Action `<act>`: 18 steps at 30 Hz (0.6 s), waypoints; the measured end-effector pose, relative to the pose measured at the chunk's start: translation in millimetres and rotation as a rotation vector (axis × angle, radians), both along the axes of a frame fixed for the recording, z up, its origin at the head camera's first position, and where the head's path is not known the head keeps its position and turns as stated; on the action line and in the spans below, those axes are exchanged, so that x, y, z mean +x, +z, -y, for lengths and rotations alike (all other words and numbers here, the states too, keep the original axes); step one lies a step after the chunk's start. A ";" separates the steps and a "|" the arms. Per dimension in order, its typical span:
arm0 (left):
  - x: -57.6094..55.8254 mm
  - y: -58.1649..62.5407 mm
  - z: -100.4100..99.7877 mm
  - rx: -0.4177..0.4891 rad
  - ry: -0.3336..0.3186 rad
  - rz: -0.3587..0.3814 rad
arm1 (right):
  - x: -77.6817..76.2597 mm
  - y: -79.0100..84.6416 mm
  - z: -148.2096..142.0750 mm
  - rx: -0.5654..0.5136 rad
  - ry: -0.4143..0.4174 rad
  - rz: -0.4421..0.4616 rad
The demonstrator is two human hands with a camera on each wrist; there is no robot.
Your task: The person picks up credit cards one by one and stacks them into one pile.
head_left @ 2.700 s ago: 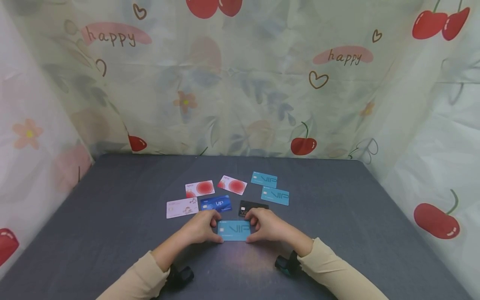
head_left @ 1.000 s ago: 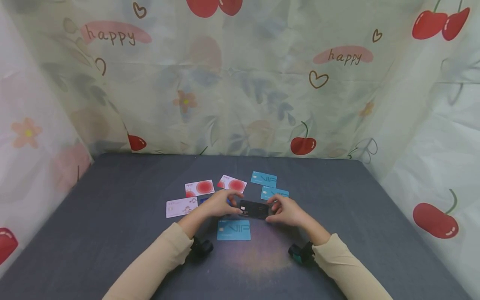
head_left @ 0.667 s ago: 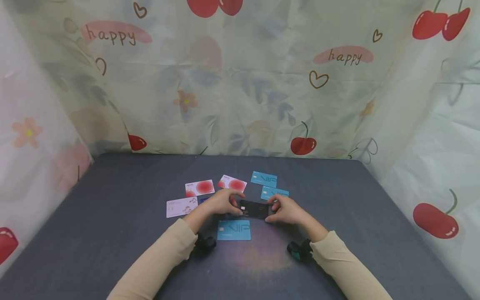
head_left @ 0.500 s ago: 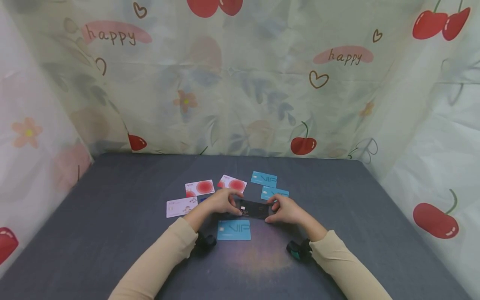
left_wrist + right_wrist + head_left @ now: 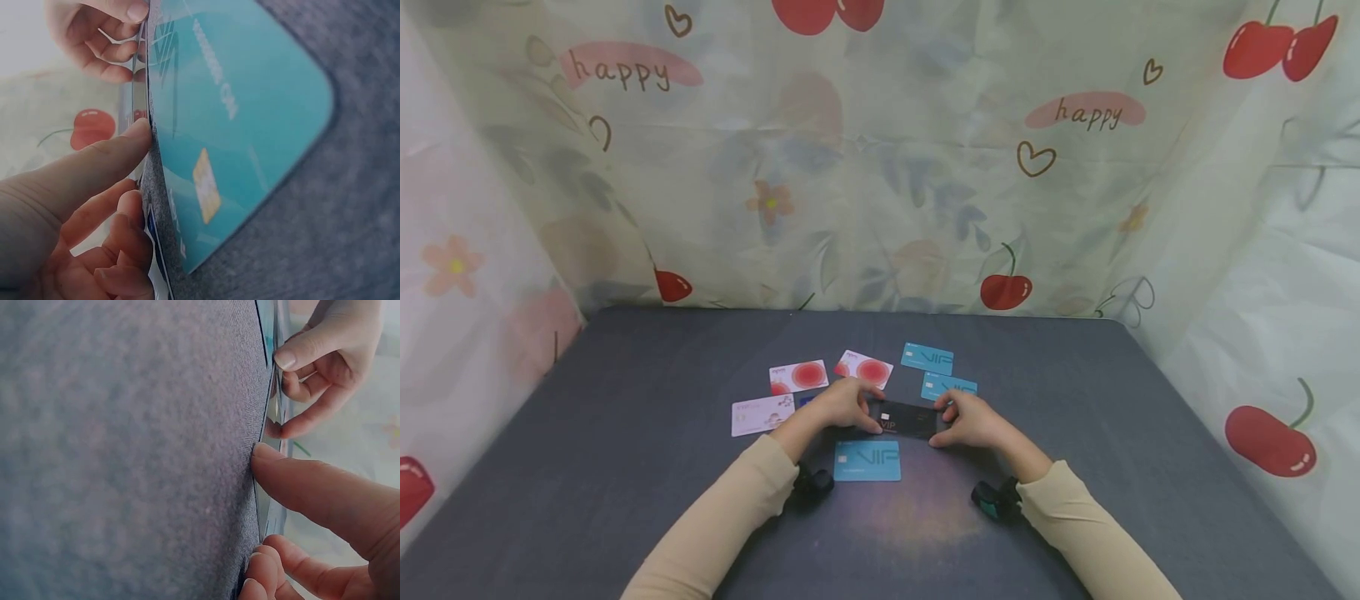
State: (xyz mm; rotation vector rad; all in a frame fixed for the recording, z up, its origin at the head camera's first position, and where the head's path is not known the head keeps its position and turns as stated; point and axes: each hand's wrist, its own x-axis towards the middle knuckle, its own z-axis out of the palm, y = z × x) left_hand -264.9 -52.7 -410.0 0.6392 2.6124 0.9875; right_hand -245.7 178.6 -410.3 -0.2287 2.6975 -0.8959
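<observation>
Placement seems the step, left hand (image 5: 846,406) and right hand (image 5: 976,421) pinching opposite ends of the black VIP card (image 5: 907,420) beyond the nearest light-blue VIP card (image 5: 867,461), probably calling next for even release.

Printed curtains (image 5: 865,225) around a dark table (image 5: 625,450) form a booth.
</observation>
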 end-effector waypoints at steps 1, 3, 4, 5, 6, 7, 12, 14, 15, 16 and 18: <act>0.1 -0.1 -0.2 0.001 0.004 0.001 | -0.2 -0.3 0.0 0.001 0.000 0.000; 0.3 0.4 -0.7 -0.002 0.014 0.003 | -0.4 -0.4 0.1 0.002 -0.002 0.001; 0.4 0.5 -1.0 -0.004 0.018 0.005 | -0.6 -0.6 0.2 0.002 -0.003 0.001; 0.3 0.4 -1.3 -0.004 0.022 0.006 | -0.6 -0.6 0.3 0.003 -0.004 0.002; 0.3 0.5 -1.5 -0.004 0.026 0.008 | -0.7 -0.8 0.4 0.004 -0.006 0.002; 0.6 0.9 -1.8 -0.002 0.031 0.013 | -0.8 -0.9 0.4 0.005 -0.006 0.002; 1.1 1.5 -2.8 0.004 0.043 0.025 | -0.6 -0.4 0.3 0.005 0.001 0.000; 1.2 1.2 -3.1 0.007 0.043 0.020 | -0.7 -0.5 0.1 0.002 0.004 -0.003; 1.1 0.8 -3.1 0.010 0.044 0.018 | -0.7 -0.6 -0.1 0.001 0.006 -0.004; 1.1 0.4 -3.1 0.012 0.044 0.015 | -0.7 -0.8 -0.2 -0.003 0.007 -0.005; 1.1 0.1 -3.3 0.018 0.045 0.011 | -0.7 -1.1 -0.6 -0.013 0.009 -0.004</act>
